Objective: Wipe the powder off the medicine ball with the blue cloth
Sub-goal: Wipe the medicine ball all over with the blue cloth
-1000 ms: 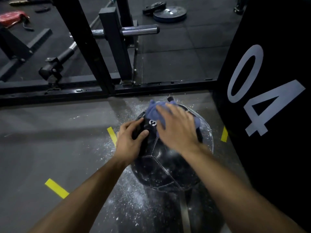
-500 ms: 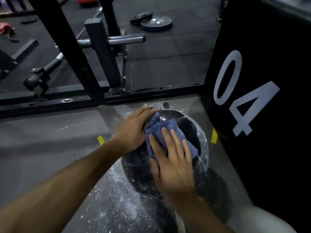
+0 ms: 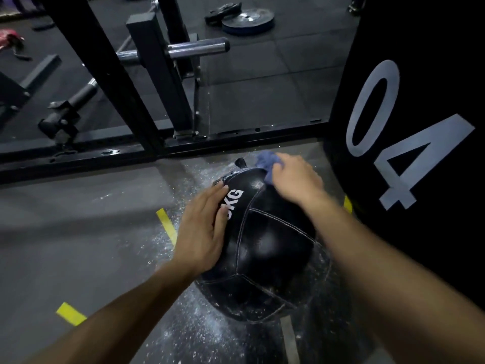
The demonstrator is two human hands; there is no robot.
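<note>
Flooring fills most of the view: dark rubber tiles (image 3: 262,82) beyond a black steel rack base, and a smoother grey floor (image 3: 78,232) on the near side, marked with short yellow tape strips (image 3: 166,225). White powder (image 3: 199,334) is scattered over the grey floor around and under the ball. At the right stands a large black padded block (image 3: 420,74) bearing the white numerals "04" on its side. The black rack (image 3: 110,74) rises from the floor at the upper left, with a chrome peg (image 3: 199,47) sticking out toward the right and a barbell sleeve lower down. Weight plates (image 3: 246,21) lie flat on the rubber tiles at the far top.

The medicine ball (image 3: 270,248), black leather with stitched panels, sits on the powdered floor just beside the padded block. White lettering on its upper left panel reads "KG"; the character before it is partly hidden by a thumb and cannot be read. Specks of powder cling to its lower panels.

The left hand (image 3: 202,232) rests flat on the ball's left side, fingers straight and together, holding nothing. The right hand (image 3: 294,179) is curled around the bunched blue cloth (image 3: 267,160), pressing it to the ball's far upper edge.
</note>
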